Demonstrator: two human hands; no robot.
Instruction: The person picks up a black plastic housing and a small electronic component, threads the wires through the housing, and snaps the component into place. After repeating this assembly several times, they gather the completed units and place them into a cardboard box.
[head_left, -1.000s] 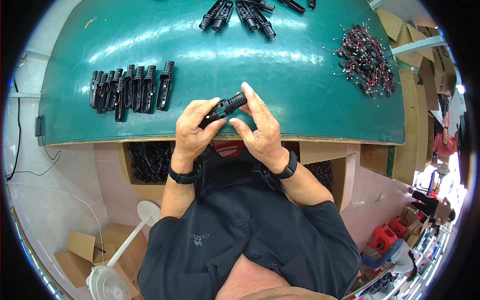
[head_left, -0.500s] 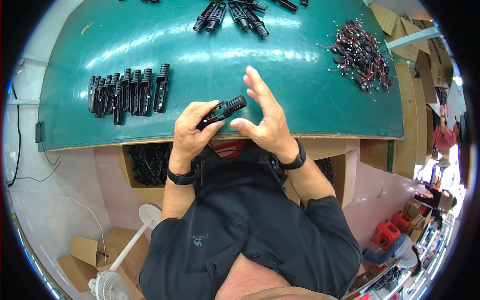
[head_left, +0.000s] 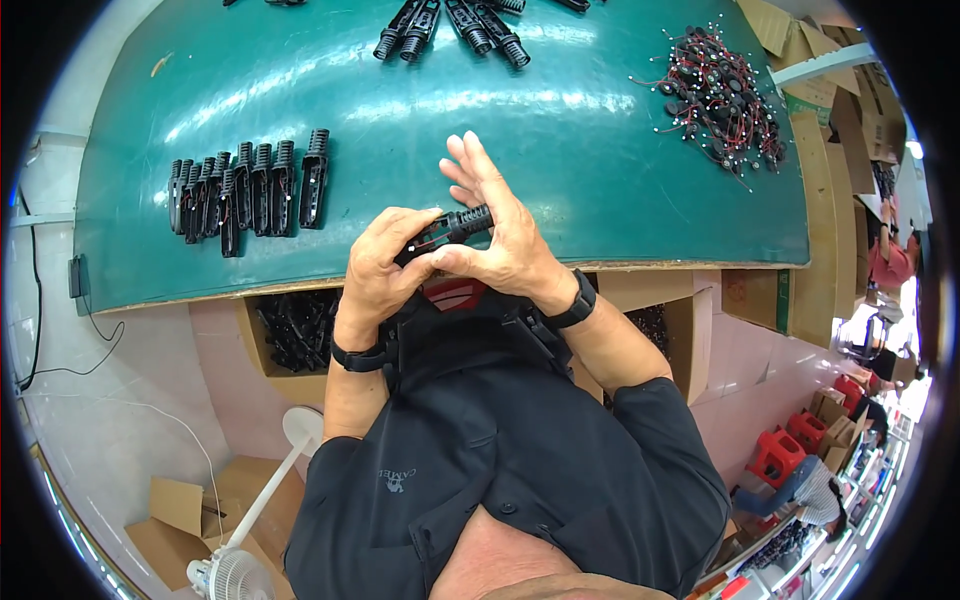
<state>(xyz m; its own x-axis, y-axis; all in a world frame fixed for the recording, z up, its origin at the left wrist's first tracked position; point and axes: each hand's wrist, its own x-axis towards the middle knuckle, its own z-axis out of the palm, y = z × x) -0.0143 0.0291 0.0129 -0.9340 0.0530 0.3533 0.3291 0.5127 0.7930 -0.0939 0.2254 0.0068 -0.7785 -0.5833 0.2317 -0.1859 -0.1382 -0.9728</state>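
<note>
"So, where is the piece in hand?"

"The black plastic housing (head_left: 465,225) with the ribbed, tubular end is held just inside the near edge of the smooth green table (head_left: 580,180), around the middle of that edge. It lies aslant, ribbed end toward the right."

"And the grip?"

"The bare left hand (head_left: 383,252) has fingers and thumb closed round the other end. The bare right hand (head_left: 507,238) is wide open, its fingers pointing toward the far edge, its thumb stretched across toward the left one. The ribbed end is against the right palm or just beside it; I can't tell which."

"What else lies on the table?"

"Toward the left edge, a row of long black ribbed-ended housings (head_left: 262,190), side by side. More black ribbed casings (head_left: 467,28) fan out by the far edge. Toward the far right corner sits a tangled heap of small round black parts with red wires (head_left: 715,100)."

"Underneath?"

"Below the near edge, a brown cardboard box (head_left: 302,388) holds jumbled dark pieces (head_left: 297,328)."
</note>
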